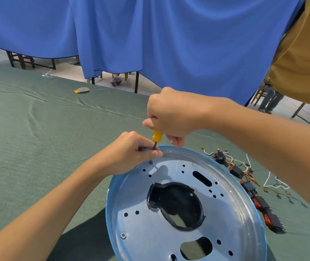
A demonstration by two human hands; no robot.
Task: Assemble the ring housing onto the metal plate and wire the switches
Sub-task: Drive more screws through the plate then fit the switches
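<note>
At plate [225, 213] rim, screwdriver [157, 137] near-upright, tip down on screw [150, 162].

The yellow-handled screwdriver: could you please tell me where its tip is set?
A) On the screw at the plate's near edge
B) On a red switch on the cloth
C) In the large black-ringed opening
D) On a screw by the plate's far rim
D: the screwdriver, gripped by the right hand and pinched at its shaft by the left hand, comes down onto a screw by the far rim of the metal plate.
</note>
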